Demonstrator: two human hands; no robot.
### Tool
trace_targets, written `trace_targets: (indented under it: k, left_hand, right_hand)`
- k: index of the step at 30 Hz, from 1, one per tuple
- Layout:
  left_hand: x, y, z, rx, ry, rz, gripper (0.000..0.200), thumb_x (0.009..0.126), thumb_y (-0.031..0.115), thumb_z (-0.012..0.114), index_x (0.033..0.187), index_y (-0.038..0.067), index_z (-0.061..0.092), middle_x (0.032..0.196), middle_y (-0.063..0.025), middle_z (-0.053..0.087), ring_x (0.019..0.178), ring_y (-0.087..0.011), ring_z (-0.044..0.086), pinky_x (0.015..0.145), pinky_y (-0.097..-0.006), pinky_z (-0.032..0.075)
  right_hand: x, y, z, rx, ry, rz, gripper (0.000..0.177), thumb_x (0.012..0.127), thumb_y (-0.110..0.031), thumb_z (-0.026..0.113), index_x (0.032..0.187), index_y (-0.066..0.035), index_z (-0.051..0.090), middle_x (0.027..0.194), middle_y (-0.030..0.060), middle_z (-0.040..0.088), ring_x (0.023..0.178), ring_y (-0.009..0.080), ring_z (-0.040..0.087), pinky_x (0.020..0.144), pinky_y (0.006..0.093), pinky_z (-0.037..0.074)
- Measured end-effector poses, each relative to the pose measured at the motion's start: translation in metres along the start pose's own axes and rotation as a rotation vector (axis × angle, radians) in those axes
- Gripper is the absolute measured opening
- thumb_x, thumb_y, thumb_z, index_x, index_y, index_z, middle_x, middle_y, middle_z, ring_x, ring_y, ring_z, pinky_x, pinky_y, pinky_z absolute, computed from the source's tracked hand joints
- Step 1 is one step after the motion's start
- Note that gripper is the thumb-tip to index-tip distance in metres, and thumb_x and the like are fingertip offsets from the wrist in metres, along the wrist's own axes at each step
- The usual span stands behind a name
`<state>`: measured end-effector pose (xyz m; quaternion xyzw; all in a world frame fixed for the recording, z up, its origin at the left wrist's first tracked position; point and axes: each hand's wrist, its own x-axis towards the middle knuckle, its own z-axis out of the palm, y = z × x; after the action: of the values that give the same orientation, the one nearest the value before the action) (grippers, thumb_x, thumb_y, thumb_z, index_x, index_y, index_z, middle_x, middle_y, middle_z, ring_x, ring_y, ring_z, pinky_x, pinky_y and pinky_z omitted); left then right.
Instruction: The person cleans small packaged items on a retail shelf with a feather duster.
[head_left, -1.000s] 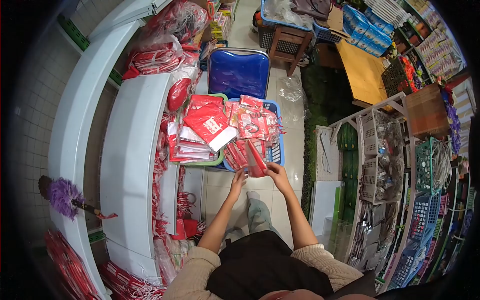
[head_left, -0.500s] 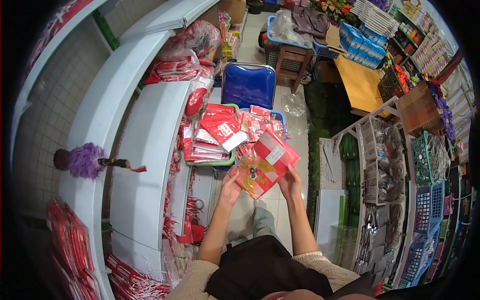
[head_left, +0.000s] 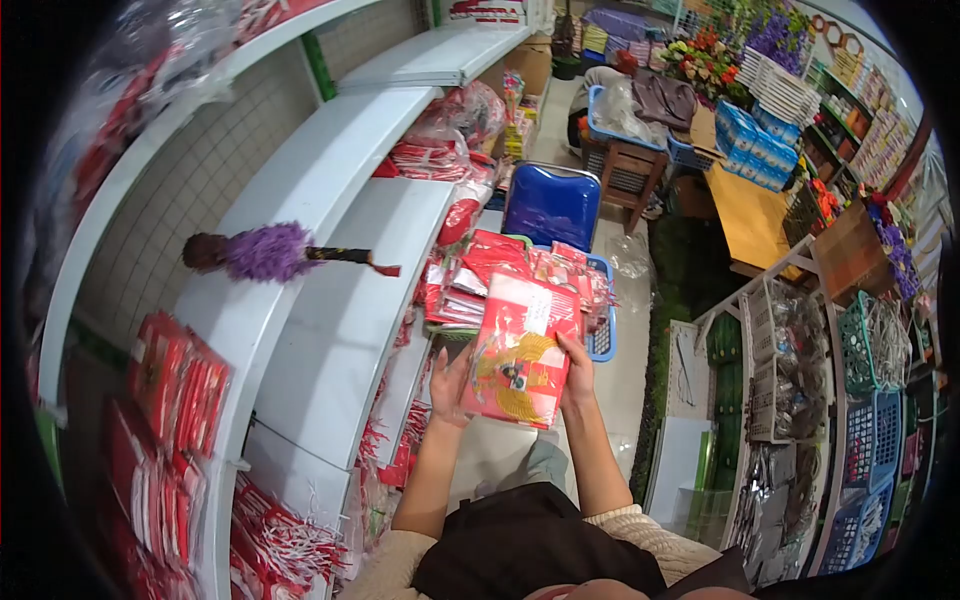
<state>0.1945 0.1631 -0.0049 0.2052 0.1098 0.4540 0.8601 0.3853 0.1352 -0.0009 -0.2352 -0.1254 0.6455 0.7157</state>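
Red packet (head_left: 530,345) with a gold emblem sits in our hands, raised on the near side of a blue basket (head_left: 602,347). Our right hand (head_left: 578,378) is clamped on its right edge; our left hand (head_left: 450,388) meets the left edge, and we cannot tell whether those fingers grip. Beyond, we see more packets (head_left: 497,258) heaped by the basket's left edge, and a blue chair (head_left: 552,203) past its far edge. To our left, a purple duster (head_left: 268,252) juts over a pale shelf's (head_left: 330,160) front edge.
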Motion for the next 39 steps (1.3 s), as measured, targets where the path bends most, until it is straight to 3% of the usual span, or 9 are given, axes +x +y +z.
trace_targets:
  k: [2,10,15,19,22,24,29,33,39]
  left_hand:
    - [-0.017,0.003,-0.004,0.029,0.137,0.049,0.071,0.085,0.050,0.041,0.136,0.003,0.029,0.135,-0.0161,0.039,0.119,-0.0320,0.043,0.100,-0.0444,0.034]
    - [-0.088,0.035,-0.009,-0.346,-0.041,0.322,0.049,0.082,0.027,0.048,0.120,-0.003,0.046,0.113,-0.0204,0.057,0.099,-0.0311,0.058,0.088,-0.0447,0.046]
    - [-0.123,0.059,0.001,-0.337,-0.043,0.476,0.042,0.081,0.026,0.047,0.111,-0.003,0.052,0.102,-0.0184,0.061,0.090,-0.0296,0.061,0.081,-0.0425,0.050]
    - [-0.145,0.075,0.014,-0.321,0.043,0.652,0.041,0.082,0.029,0.048,0.109,-0.002,0.052,0.100,-0.0170,0.062,0.086,-0.0284,0.062,0.078,-0.0415,0.051]
    - [-0.154,0.083,0.023,-0.252,0.105,0.814,0.042,0.082,0.030,0.048,0.110,-0.001,0.052,0.100,-0.0166,0.062,0.086,-0.0276,0.062,0.078,-0.0405,0.051]
    - [-0.157,0.085,0.020,-0.255,0.043,0.869,0.045,0.083,0.031,0.048,0.115,-0.001,0.051,0.110,-0.0164,0.059,0.093,-0.0288,0.060,0.081,-0.0417,0.050]
    - [-0.157,0.086,0.029,-0.218,0.086,0.990,0.044,0.082,0.030,0.049,0.114,0.000,0.052,0.108,-0.0159,0.059,0.091,-0.0285,0.061,0.079,-0.0407,0.050]
    - [-0.146,0.082,0.036,-0.177,0.124,1.069,0.045,0.081,0.030,0.050,0.114,0.000,0.051,0.109,-0.0156,0.059,0.095,-0.0283,0.059,0.083,-0.0410,0.048]
    - [-0.136,0.069,0.022,-0.161,0.166,1.095,0.053,0.076,0.032,0.052,0.117,-0.001,0.047,0.114,-0.0174,0.055,0.101,-0.0301,0.055,0.088,-0.0444,0.044]
  right_hand:
    - [-0.010,0.012,0.032,-0.115,0.014,0.012,0.032,0.086,-0.012,0.051,0.115,0.000,0.048,0.109,0.0116,0.058,0.099,0.0216,0.057,0.086,0.0354,0.047]
    - [-0.024,0.070,0.090,-0.288,-0.263,0.110,0.035,0.086,-0.015,0.055,0.117,0.000,0.048,0.110,0.0085,0.056,0.096,0.0157,0.056,0.082,0.0282,0.045]
    - [-0.024,0.103,0.111,-0.232,-0.395,0.113,0.044,0.094,-0.035,0.037,0.118,0.001,0.048,0.112,0.0066,0.056,0.104,0.0150,0.051,0.093,0.0302,0.037]
    - [-0.003,0.096,0.144,-0.646,-0.608,-0.026,0.046,0.096,-0.036,0.031,0.105,0.000,0.057,0.102,0.0071,0.061,0.093,0.0166,0.055,0.083,0.0296,0.041]
    - [0.008,0.084,0.193,-1.020,-0.682,-0.519,0.029,0.092,-0.020,0.044,0.091,0.004,0.060,0.085,0.0117,0.063,0.081,0.0175,0.058,0.076,0.0292,0.042]
    - [0.029,0.087,0.214,-1.168,-0.680,-0.924,0.011,0.082,-0.005,0.054,0.088,0.002,0.060,0.084,0.0135,0.060,0.079,0.0299,0.056,0.077,0.0340,0.042]
    - [0.074,0.099,0.269,-1.328,-0.617,-1.417,0.028,0.077,-0.003,0.054,0.104,-0.002,0.054,0.090,0.0130,0.059,0.078,0.0336,0.056,0.074,0.0407,0.044]
    - [0.125,0.130,0.232,-1.871,-0.693,-0.947,0.027,0.080,-0.009,0.052,0.107,-0.006,0.049,0.087,0.0159,0.060,0.072,0.0351,0.060,0.062,0.0447,0.046]
    - [0.101,0.133,0.131,-1.457,-0.729,-0.617,0.027,0.079,-0.001,0.051,0.105,-0.002,0.044,0.087,0.0234,0.058,0.079,0.0416,0.057,0.067,0.0447,0.044]
